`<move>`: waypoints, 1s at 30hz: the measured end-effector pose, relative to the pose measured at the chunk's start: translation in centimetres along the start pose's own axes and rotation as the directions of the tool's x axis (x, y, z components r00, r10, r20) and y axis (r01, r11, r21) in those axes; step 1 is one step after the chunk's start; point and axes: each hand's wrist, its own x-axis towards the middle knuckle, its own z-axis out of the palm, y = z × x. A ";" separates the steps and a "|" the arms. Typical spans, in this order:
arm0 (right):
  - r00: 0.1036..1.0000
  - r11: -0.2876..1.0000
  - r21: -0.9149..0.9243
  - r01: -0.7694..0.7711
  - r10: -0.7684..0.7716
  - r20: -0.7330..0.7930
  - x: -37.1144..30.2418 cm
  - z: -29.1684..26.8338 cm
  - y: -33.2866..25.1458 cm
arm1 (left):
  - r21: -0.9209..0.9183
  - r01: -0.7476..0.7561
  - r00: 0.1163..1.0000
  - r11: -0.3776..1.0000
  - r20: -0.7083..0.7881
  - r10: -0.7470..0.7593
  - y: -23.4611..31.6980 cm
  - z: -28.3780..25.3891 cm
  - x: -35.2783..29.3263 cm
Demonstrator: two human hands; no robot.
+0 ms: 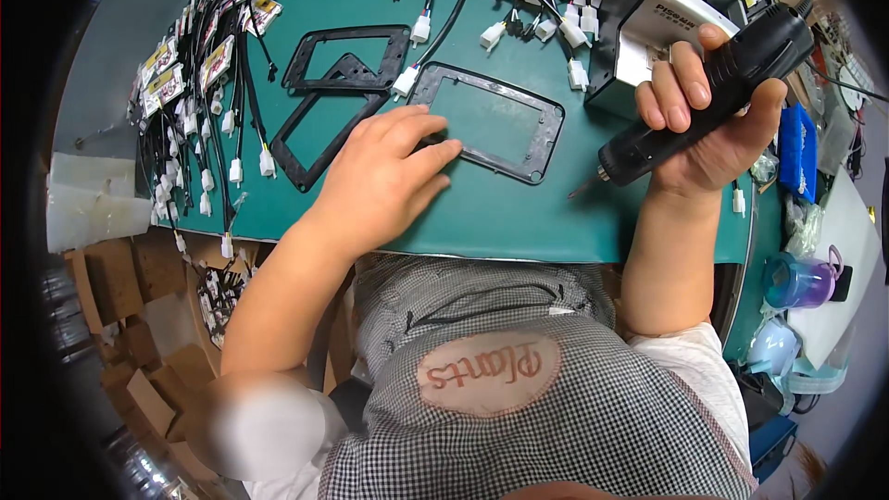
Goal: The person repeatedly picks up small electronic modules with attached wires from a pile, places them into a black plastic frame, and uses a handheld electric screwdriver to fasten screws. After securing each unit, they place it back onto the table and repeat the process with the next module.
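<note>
My right hand (pixel 694 120) is wrapped around a black electric screwdriver (pixel 708 97), held above the right part of the mat. Its thin bit angles down and to the left, apart from the frames. With curled fingers, my left hand (pixel 384 176) holds the lower left corner of a black rectangular plastic frame (pixel 548 134) lying on the green mat (pixel 500 222). That corner is partly hidden under the fingers. Two similar frames overlap to the left: an upper frame (pixel 400 42) and a lower frame (pixel 292 143), which reaches toward my left wrist.
Bundles of black cables with white connectors (pixel 267 162) and small boards (pixel 218 63) crowd the left edge. More white connectors (pixel 574 32) lie at the back. A white and black metal machine (pixel 648 23) stands back right. Near the right edge are a blue bin (pixel 798 153) and a blue-purple cup (pixel 801 280).
</note>
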 end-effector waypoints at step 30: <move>0.989 0.992 -0.110 0.069 -0.082 -0.124 0.1 2.0 0.9 | -0.137 0.207 0.895 0.969 -0.374 -0.244 -8.1 -6.6 9.3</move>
